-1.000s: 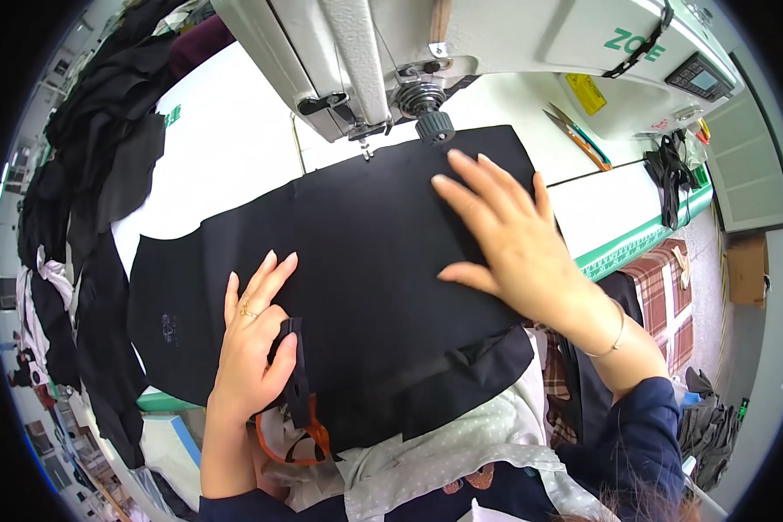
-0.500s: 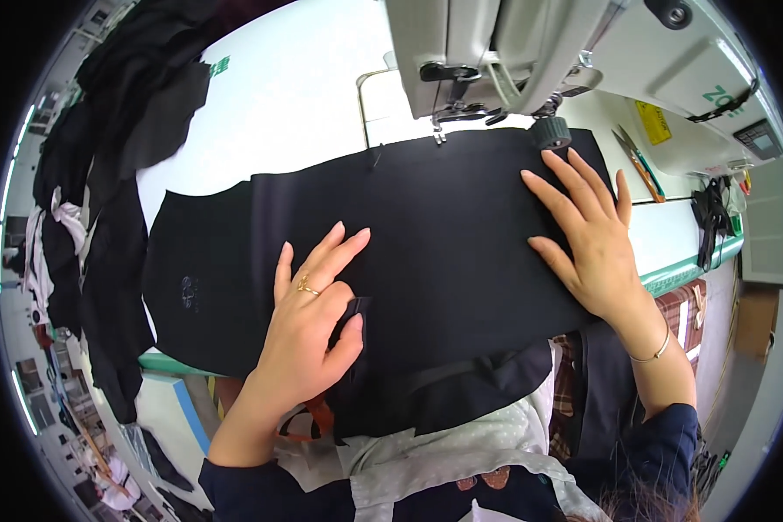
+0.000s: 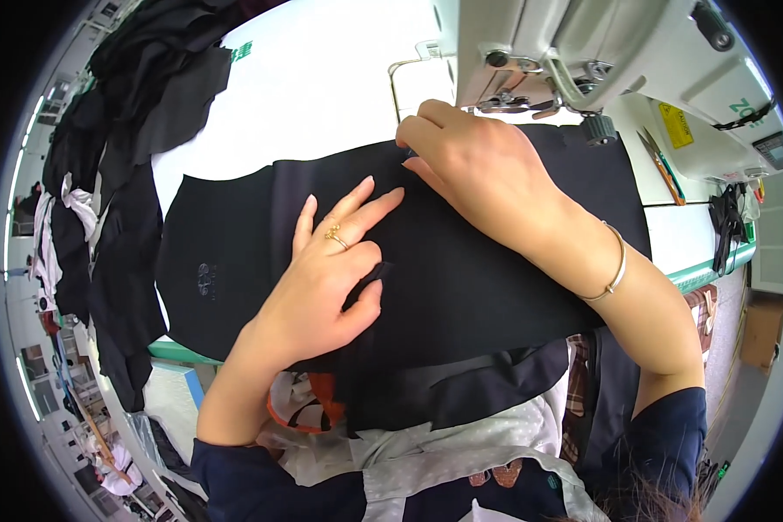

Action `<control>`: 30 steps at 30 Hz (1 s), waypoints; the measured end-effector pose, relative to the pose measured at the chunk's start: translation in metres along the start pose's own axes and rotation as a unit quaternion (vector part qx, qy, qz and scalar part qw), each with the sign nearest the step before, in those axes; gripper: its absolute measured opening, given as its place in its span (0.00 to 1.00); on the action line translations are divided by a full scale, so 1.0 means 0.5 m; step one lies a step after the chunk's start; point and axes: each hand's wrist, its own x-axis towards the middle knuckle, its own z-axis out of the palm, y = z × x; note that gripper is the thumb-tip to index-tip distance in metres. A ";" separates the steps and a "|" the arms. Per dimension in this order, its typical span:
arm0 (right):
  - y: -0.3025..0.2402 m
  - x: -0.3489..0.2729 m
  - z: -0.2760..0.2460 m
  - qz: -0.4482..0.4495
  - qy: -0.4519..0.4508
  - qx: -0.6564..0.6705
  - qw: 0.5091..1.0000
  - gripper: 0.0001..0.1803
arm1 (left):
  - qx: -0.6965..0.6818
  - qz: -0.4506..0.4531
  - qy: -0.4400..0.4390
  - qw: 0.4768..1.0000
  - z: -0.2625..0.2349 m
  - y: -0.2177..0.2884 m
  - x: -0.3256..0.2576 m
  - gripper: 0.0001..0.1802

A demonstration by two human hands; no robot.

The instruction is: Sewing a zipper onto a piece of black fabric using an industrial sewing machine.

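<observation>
A large black fabric panel (image 3: 470,287) lies across the white sewing table, its near edge drooping toward my lap. My left hand (image 3: 317,283) rests on it, with a small black fabric strip (image 3: 380,271) pinched between thumb and index finger; the other fingers stretch over the panel. At the panel's far edge, my right hand (image 3: 487,170) is closed, fingertips bent down just left of the sewing machine's needle area. What those fingertips grip is hidden. The sewing machine (image 3: 531,43) stands behind that hand, which now covers part of the stitching area.
Dark garment pieces (image 3: 113,191) hang in a heap along the table's left side. Scissors (image 3: 661,165) lie right of the machine, near a yellow label (image 3: 675,124). A bundle of black straps (image 3: 729,217) hangs at the right green table edge (image 3: 713,268).
My right hand has moved left from the panel's right part to its far edge, and its spread fingers have closed. The left hand still holds the strip. The view has shifted slightly.
</observation>
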 end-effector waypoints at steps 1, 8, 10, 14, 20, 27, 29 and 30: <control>-0.001 0.002 0.005 0.000 -0.001 0.000 1.000 0.10 | 0.001 0.003 0.005 1.000 0.005 -0.004 -0.004 0.08; -0.010 0.004 0.020 0.046 -0.024 0.021 0.998 0.06 | -0.015 0.006 0.021 1.000 0.009 -0.007 -0.008 0.06; -0.012 -0.008 0.004 0.058 -0.014 0.034 0.998 0.05 | -0.017 0.013 0.026 0.999 0.013 -0.008 -0.005 0.06; -0.029 -0.066 -0.170 0.210 -0.276 0.412 0.843 0.08 | -0.022 0.009 0.050 0.998 0.017 -0.019 -0.015 0.06; -0.018 -0.184 -0.287 0.096 -0.411 0.386 0.820 0.13 | -0.274 -0.016 0.163 0.948 0.006 -0.045 -0.012 0.03; -0.037 -0.073 -0.091 0.087 -0.019 0.205 0.975 0.11 | -0.089 -0.004 0.136 0.987 -0.009 -0.006 0.011 0.04; -0.030 -0.033 -0.025 0.079 0.011 0.121 0.989 0.12 | -0.018 -0.009 0.094 0.995 0.003 -0.017 0.015 0.06; -0.027 -0.017 0.000 0.073 0.012 0.065 0.995 0.13 | -0.006 -0.007 0.086 0.996 0.010 -0.022 0.012 0.07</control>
